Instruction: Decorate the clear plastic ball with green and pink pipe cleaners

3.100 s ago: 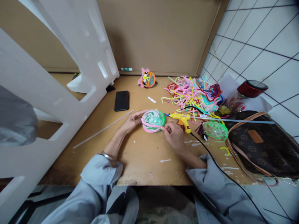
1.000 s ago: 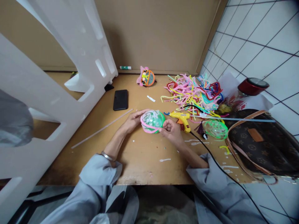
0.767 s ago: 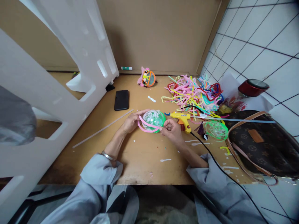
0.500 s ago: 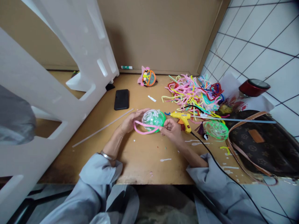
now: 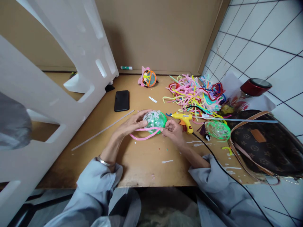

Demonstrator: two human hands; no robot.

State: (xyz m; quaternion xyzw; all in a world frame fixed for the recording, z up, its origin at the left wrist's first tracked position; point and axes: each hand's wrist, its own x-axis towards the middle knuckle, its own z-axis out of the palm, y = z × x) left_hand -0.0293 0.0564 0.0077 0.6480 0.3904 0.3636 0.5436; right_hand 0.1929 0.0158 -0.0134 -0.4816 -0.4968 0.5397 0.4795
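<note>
A clear round ball-like shell [image 5: 154, 119] with a bright green rim and white marks rests between my hands above the tabletop. My left hand [image 5: 132, 123] wraps round its left side, thumb on the front. A pink pipe cleaner [image 5: 142, 138] hangs in a loop in front of the shell. My right hand [image 5: 173, 130] pinches the pipe cleaner's end against the green rim. Just right of that hand lies a yellow hot glue gun [image 5: 185, 121] with a blue tip and a black cord.
A pile of coloured pipe cleaners [image 5: 194, 94] lies at the back right, near a second green-rimmed shell [image 5: 217, 130], a brown handbag [image 5: 267, 145] and a red-lidded jar [image 5: 255, 86]. Behind are a black phone [image 5: 121, 101], a finished-looking pink-orange figure [image 5: 147, 77] and a marker [image 5: 126, 68].
My left thumb has moved onto the front of the shell. The pink loop has dropped lower and shifted left. My right hand keeps its pinch at the rim.
</note>
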